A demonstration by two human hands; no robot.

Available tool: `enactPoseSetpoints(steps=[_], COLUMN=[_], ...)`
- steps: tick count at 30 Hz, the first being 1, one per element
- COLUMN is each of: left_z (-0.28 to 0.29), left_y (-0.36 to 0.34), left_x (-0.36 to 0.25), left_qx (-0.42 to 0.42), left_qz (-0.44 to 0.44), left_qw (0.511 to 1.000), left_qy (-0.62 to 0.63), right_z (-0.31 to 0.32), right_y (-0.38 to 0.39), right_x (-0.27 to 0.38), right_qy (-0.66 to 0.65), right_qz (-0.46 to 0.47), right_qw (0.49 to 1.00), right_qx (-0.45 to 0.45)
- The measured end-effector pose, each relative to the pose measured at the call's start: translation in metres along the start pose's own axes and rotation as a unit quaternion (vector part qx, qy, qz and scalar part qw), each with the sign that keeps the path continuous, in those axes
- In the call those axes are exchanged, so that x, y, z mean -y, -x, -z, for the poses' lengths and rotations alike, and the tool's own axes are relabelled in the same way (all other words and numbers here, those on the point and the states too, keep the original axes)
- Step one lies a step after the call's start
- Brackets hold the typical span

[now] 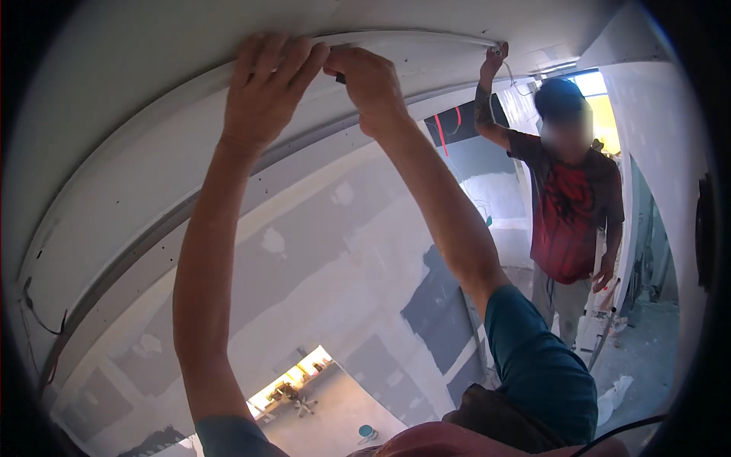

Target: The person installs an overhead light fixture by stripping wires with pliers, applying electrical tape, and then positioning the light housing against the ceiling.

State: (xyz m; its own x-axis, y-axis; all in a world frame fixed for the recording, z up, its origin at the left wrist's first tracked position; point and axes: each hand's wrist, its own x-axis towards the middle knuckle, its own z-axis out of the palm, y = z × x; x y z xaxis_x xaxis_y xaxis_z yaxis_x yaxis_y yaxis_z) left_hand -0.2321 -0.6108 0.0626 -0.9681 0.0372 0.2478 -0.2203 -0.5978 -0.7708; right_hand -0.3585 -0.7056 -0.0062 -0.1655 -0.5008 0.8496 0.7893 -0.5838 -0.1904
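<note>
Both my arms are raised to the ceiling (175,46), where a long thin white strip (438,34) runs along a recessed edge. My left hand (266,95) presses against that edge with its fingers stretched out and slightly apart. Close beside it, my right hand (371,85) is closed, its fingertips near the strip. A small dark thing (340,78) shows at the right fingers; its kind is hidden. Farther right, a co-worker's raised hand (496,59) is at the strip's other end, with a thin pale cable (512,75) hanging beside it.
The co-worker (567,198) stands at the right in a dark and red shirt. Patched grey plasterboard (304,236) lies below my arms. Red wires (440,135) hang behind. Loose wires (34,308) hang at the far left. A bucket (367,433) stands on the floor.
</note>
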Motion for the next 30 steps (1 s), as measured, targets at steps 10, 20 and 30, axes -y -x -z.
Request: enactPoseSetpoints(steps=[10,20,30], left_z=[-0.022,-0.027,-0.031], left_y=[-0.008,-0.007,-0.019], left_x=[-0.007,-0.01,-0.008], left_qx=[-0.04,-0.04,-0.041], left_qz=[0.034,0.075,0.075], left_qw=[0.997,0.996,0.996], left_qy=[-0.048,-0.039,-0.008], right_z=[0.005,0.012,0.014], right_y=[-0.001,-0.003,-0.009], right_x=[-0.007,-0.013,-0.012], right_qy=[0.127,0.163,0.145], right_qz=[0.084,0.163,0.181], right_qw=[0.988,0.973,0.971], right_qx=[-0.018,-0.032,-0.055])
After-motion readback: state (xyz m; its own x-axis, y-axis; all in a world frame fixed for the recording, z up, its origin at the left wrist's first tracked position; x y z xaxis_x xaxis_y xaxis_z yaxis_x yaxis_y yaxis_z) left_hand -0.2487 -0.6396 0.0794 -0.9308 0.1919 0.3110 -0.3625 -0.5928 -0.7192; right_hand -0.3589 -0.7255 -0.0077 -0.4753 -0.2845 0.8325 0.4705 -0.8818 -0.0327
